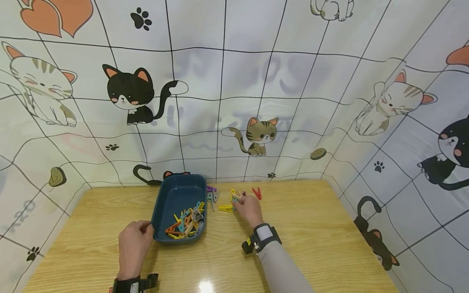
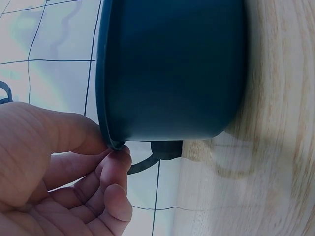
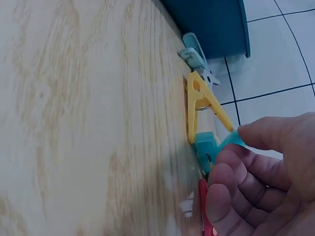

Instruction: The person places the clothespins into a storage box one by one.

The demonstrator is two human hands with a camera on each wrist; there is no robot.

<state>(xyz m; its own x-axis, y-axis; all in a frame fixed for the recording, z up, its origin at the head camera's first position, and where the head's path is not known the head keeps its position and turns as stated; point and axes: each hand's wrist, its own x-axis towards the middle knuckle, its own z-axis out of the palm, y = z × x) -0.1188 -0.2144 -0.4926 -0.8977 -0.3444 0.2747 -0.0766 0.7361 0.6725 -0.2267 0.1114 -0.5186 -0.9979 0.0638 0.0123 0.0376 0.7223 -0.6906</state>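
A dark blue tray [image 1: 166, 195] sits on the wooden table with several coloured clothespins [image 1: 186, 223] heaped at its near end. My left hand [image 1: 145, 227] pinches the tray's near-left rim [image 2: 109, 140] between thumb and curled fingers [image 2: 117, 196]. My right hand [image 1: 242, 203] reaches into a loose cluster of clothespins just right of the tray. In the right wrist view, its thumb and fingers [image 3: 231, 169] pinch a teal clothespin [image 3: 209, 147]. A yellow clothespin [image 3: 201, 105] lies against it, and a red clothespin [image 3: 203, 209] sits under the fingers.
A yellow pin [image 1: 226, 208], a purple pin [image 1: 211, 189] and a red pin [image 1: 257, 193] lie near the table's back edge. A cat-print cloth [image 1: 234, 101] walls in the back and both sides. Bare wood [image 1: 311, 228] stretches to the right.
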